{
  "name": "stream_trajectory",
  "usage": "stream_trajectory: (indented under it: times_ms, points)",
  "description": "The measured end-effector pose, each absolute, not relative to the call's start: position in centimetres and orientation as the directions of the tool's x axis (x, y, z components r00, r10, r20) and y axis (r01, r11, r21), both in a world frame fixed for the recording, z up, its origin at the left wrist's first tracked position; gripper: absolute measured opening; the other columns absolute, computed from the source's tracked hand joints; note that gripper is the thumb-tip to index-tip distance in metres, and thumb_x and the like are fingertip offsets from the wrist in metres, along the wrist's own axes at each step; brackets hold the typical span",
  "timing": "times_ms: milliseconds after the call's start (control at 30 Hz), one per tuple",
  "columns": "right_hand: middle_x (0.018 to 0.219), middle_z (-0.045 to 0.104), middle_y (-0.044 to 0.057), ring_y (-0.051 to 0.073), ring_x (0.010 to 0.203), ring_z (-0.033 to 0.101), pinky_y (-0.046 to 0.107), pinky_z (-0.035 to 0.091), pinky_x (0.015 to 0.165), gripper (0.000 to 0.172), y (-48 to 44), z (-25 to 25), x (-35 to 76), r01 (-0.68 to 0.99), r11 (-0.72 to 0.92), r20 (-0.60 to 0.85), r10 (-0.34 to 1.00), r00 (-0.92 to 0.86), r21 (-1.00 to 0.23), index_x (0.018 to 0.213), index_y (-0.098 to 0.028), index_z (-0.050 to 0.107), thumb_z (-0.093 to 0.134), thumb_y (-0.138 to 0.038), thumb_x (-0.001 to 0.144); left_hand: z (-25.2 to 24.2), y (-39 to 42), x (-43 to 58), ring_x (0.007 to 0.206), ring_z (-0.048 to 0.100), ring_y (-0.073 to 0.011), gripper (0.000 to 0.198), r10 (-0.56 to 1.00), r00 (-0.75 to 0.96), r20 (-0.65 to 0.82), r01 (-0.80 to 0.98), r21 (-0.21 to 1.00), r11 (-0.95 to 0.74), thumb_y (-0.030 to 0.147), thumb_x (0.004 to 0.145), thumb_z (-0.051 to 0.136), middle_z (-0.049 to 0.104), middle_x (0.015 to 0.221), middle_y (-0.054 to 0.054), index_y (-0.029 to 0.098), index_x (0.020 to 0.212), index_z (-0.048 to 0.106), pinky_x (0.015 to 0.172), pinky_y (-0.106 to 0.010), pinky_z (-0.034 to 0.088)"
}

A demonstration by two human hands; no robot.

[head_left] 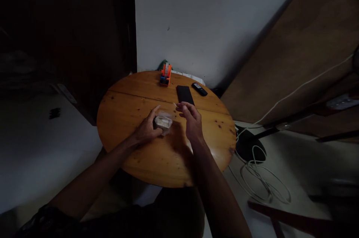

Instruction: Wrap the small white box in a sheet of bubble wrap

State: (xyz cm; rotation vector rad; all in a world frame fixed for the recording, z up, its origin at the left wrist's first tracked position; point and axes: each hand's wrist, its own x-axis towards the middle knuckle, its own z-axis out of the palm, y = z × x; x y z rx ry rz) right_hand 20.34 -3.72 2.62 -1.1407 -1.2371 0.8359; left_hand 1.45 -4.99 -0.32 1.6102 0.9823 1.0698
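A small block-like packet in clear plastic wrap [163,122] is on the round wooden table [134,109]. My left hand [148,126] is closed around the packet's left side, thumb in front and fingers behind. Loose film stands up at its top. To the right and a little higher, my right hand [192,118] is raised over the table with its fingers pinched together. A thin pale strip [175,105] shows at those fingertips; I cannot tell exactly what it is. Its shadow falls on the wood below.
An orange tape dispenser [166,74] stands at the table's far edge by the wall. Nearer lies a dark flat rectangular thing [185,95], with a black phone [199,89] beside it. Pale cable [262,178] is coiled on the floor to the right.
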Motion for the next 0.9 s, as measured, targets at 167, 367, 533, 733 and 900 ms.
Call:
stream_trajectory:
  times_ms: [167,367,533,733,900]
  points:
    - [0.105,0.073,0.006,0.023,0.096,0.067,0.035,0.052,0.083,0.038,-3.7,2.1,20.5,0.007,0.131,0.131,0.991,-0.009,-0.991,0.1,-0.022,0.066,0.075,-0.041,0.068,-0.7,-4.7,1.5,0.107,0.066,-0.0224,0.098,0.942,0.283,0.183,0.081,0.974,-0.213,0.014,0.067,0.061,0.064,0.128,-0.013,0.014,0.157,0.023,0.097,-0.035,0.051]
    - [0.065,0.059,-0.004,0.013,0.062,0.052,0.026,0.045,0.06,0.033,-3.8,1.6,19.0,-0.071,0.08,0.083,0.996,-0.042,-0.994,0.07,-0.021,0.061,0.079,-0.048,0.067,-0.4,-5.2,1.7,0.121,0.06,-0.0266,0.1,0.909,0.329,0.258,0.176,0.929,-0.327,0.015,0.068,0.065,0.057,0.14,-0.016,0.014,0.158,0.022,0.105,-0.038,0.047]
    - [0.06,0.053,-0.006,0.011,0.055,0.045,0.024,0.04,0.056,0.036,-3.5,1.7,18.8,-0.198,0.109,0.097,0.993,0.071,-0.974,0.066,-0.021,0.059,0.08,-0.049,0.066,-0.5,-5.1,1.6,0.134,0.051,-0.0314,0.1,0.879,0.354,0.319,0.16,0.906,-0.393,0.018,0.066,0.069,0.048,0.149,-0.017,0.013,0.156,0.026,0.111,-0.041,0.043]
    - [0.063,0.053,-0.006,0.01,0.058,0.045,0.024,0.04,0.058,0.037,-2.6,1.5,19.3,-0.197,0.133,0.103,0.983,0.153,-0.971,0.067,-0.02,0.058,0.08,-0.05,0.064,-0.8,-4.8,1.2,0.11,0.062,-0.0276,0.086,0.874,0.397,0.281,-0.038,0.956,-0.29,0.035,0.069,0.074,0.06,0.129,-0.014,0.017,0.146,0.041,0.09,-0.036,0.051]
    - [0.064,0.052,-0.006,0.011,0.061,0.045,0.024,0.039,0.06,0.035,-2.2,1.1,19.4,-0.129,0.134,0.108,0.976,0.189,-0.983,0.071,-0.019,0.058,0.072,-0.051,0.069,0.5,-4.8,1.0,0.073,0.059,-0.0157,0.047,0.913,0.407,0.032,-0.079,0.997,0.0,0.045,0.074,0.07,0.065,0.086,-0.002,0.016,0.11,0.065,0.066,-0.026,0.045]
